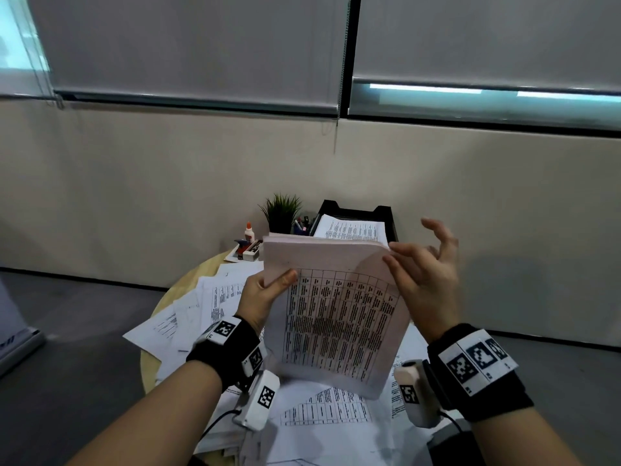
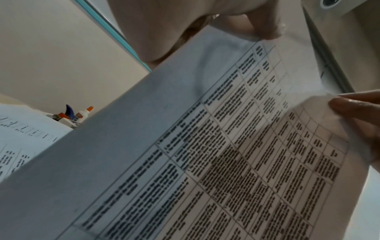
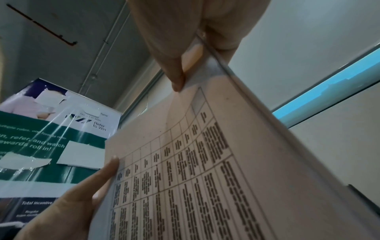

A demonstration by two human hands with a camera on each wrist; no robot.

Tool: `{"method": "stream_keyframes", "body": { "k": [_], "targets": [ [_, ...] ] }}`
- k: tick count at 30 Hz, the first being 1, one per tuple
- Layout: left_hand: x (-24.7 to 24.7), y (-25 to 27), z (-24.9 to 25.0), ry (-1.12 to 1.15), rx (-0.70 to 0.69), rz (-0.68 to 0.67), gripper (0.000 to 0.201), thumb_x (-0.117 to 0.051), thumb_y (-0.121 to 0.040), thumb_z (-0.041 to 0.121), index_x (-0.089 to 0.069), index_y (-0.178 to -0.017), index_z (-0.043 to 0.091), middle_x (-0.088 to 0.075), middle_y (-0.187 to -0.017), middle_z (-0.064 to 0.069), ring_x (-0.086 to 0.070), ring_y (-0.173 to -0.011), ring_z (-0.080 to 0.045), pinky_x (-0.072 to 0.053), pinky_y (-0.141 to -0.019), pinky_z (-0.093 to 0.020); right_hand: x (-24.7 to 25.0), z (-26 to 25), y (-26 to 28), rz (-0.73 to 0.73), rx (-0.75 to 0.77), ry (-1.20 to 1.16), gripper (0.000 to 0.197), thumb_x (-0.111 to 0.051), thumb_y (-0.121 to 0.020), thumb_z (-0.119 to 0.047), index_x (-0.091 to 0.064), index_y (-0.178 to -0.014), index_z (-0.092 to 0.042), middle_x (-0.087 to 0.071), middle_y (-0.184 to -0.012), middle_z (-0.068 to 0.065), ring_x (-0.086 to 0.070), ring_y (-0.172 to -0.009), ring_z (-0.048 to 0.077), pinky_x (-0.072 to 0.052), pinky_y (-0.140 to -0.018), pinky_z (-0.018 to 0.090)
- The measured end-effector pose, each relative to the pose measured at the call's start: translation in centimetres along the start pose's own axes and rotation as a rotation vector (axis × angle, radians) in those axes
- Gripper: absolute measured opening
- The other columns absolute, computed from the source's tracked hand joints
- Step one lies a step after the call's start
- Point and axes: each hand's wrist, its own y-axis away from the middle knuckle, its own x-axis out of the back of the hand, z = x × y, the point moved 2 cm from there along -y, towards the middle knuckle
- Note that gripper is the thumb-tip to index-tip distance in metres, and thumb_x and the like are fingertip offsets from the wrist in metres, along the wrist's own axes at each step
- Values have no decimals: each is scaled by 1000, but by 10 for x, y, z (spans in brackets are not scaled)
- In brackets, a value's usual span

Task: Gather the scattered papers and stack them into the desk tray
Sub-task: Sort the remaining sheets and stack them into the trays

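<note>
Head view: loose white printed sheets (image 1: 215,307) litter the round pale wooden table (image 1: 174,290); a glue bottle (image 1: 249,232), small green potted plant (image 1: 281,210) and black plastic desk tray (image 1: 383,211) holding paper stand at its far edge. The thick stack of table-printed papers (image 1: 336,314) is raised, blocking the table's middle. The left hand (image 1: 265,294) grips its left edge; the right hand (image 1: 426,274) pinches its upper right corner, other fingers spread.

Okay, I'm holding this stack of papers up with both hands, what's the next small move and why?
Probably carry the stack forward to the black tray and lay it on the sheet already there. Your left hand grips one edge, your right hand pinches the far corner, and more papers still lie on the table.
</note>
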Motion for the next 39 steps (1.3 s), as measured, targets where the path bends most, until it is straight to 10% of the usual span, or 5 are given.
{"method": "stream_keyframes", "body": {
  "k": [7,11,16,26,39],
  "targets": [
    [1,1,-4,-17,24,8,80,-80,-34,71,-71,-88,12,-76,-87,-2,-70,-89,-15,-50,-89,-33,-9,22,19,-107,-502,-477,51,-82,-67,-36,-59,-110,-24,-68,-107,1,-68,-93,15,-57,-77,25],
    [5,9,-23,-101,97,-29,80,-86,-33,61,-68,-92,11,-75,-89,-5,-70,-91,-15,-50,-91,-34,-33,36,61,-316,-786,-639,33,-77,-71,-17,-68,-103,-18,-75,-100,1,-70,-96,18,-53,-93,44],
    [-3,12,-16,-17,75,82,21,-76,-71,9,-64,-88,13,-71,-87,-4,-67,-87,-18,-53,-85,-28,-42,28,61,-238,-761,-633,16,-71,-80,-18,-69,-93,-27,-74,-84,-18,-68,-84,-3,-54,-80,20],
    [6,30,-54,-148,201,60,22,-80,-66,9,-68,-85,8,-74,-79,-3,-70,-81,-17,-51,-79,-27,-52,50,103,-192,-943,-603,24,-77,-72,-6,-73,-93,-15,-76,-90,-1,-71,-88,15,-55,-86,39],
    [1,39,-91,-297,344,65,29,-81,-68,21,-59,-83,8,-67,-82,-8,-66,-81,-23,-55,-71,-29,-71,68,146,-282,-1149,-523,8,-68,-82,-3,-68,-81,-12,-73,-82,8,-68,-81,28,-54,-69,36]
  ]
}}
